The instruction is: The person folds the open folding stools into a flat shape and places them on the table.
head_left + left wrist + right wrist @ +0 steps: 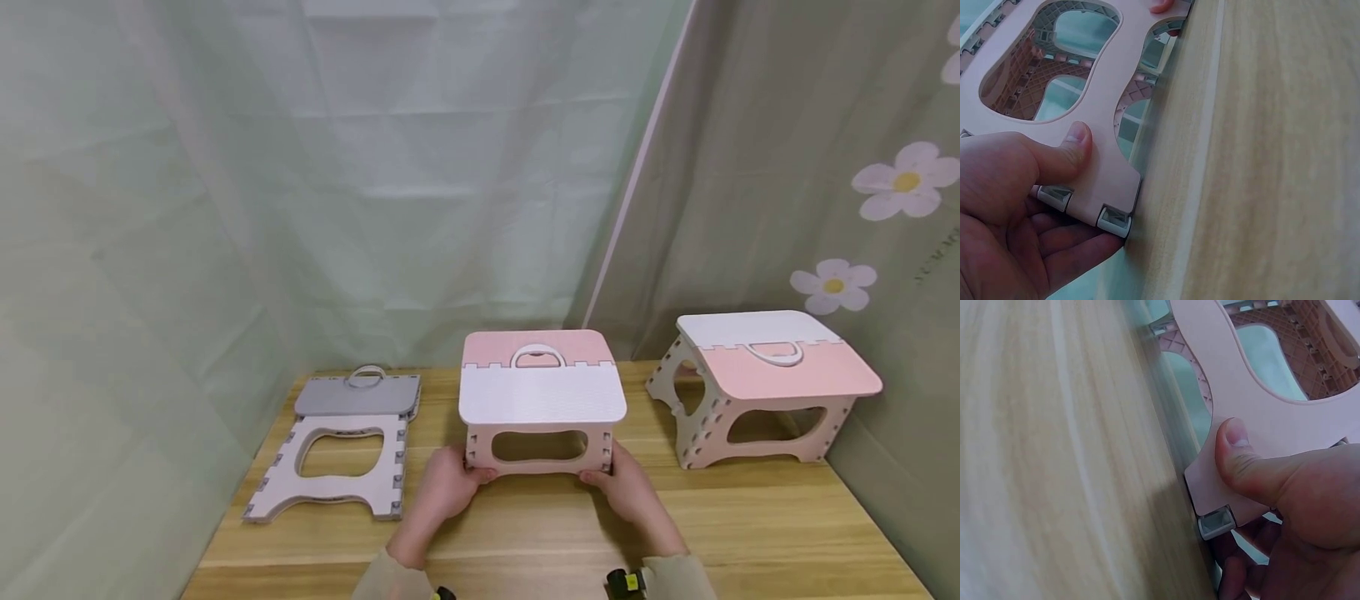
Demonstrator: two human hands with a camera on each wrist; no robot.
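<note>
The left hand grips the lower left corner of the front leg panel of a pink and white folding stool, its thumb pressed flat on the panel's face and its fingers bent around the side edge behind. The right hand holds the opposite lower corner the same way, thumb on the front face and fingers curled behind the leg, so each hand is closed about as far as the thickness of the leg allows. The stool is between the two hands and rises above them, unfolded and upright, with the white part of its seat on the side nearer the hands and the pink part beyond; a white loop handle lies where the two parts meet. Whether its feet bear fully on the wood-grained desk below the hands is hard to tell. To the left of the left hand, apart from it, a grey and white stool lies folded flat. Well to the right of the right hand, another pink and white stool stands unfolded and turned at an angle. Beyond both hands hangs a pale green curtain.
</note>
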